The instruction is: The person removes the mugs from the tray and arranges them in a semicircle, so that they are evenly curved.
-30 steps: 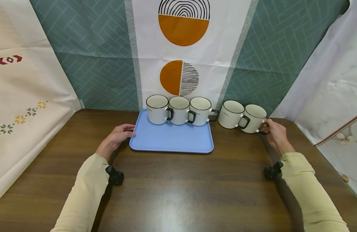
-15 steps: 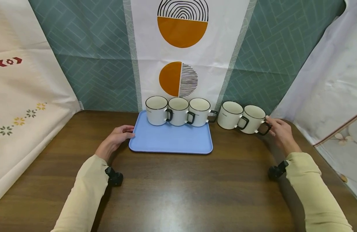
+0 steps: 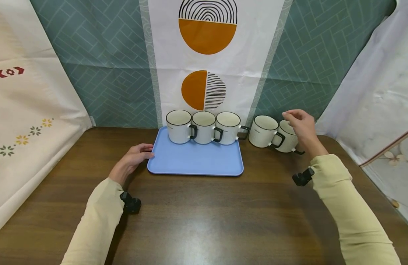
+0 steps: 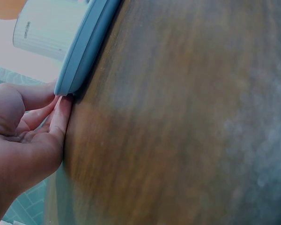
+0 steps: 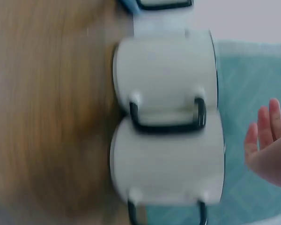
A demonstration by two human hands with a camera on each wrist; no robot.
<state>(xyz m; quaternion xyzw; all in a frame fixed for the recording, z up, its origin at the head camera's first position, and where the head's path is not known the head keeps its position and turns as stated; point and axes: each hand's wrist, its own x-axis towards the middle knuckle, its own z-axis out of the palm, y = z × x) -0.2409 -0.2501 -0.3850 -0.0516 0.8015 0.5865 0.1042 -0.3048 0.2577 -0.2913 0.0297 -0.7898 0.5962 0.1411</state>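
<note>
From afar, my left hand (image 3: 133,156) pinches the tray (image 3: 195,162); my loose-fingered, unladen right hand (image 3: 302,127) hovers by the end mug (image 3: 286,142) (I'd go gently, its neighbour mug (image 3: 261,134) crowding close).

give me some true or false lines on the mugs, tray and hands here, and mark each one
1. Three mugs stand on the blue tray. True.
2. The left hand grips a mug. False: it holds the blue tray's left edge.
3. Two mugs stand on the table, right of the blue tray. True.
4. The right hand holds a dark handle. False: it holds nothing, and in the head view covers part of the rightmost mug.
5. One mug lies on its side. False: all five stand upright.
</note>
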